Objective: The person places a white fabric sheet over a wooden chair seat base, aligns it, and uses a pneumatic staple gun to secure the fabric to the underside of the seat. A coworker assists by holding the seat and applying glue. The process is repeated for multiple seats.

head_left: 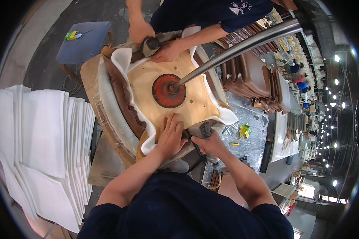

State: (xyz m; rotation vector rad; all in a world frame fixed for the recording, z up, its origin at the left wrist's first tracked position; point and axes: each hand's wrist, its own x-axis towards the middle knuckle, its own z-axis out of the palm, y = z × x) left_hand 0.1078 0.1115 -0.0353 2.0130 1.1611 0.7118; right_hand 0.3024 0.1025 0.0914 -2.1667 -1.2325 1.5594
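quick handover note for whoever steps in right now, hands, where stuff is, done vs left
Left hand: flat, pressing the white foam and brown cover onto the near edge of the plywood seat panel.
Right hand: gripping the staple gun at that same edge.
The panel lies face down, clamped by a red round press pad on a metal arm.
A co-worker's hands work the far edge with a second gun.
Done: cover wrapped over the left side.
Left: how far the fastening has got cannot be told from here.
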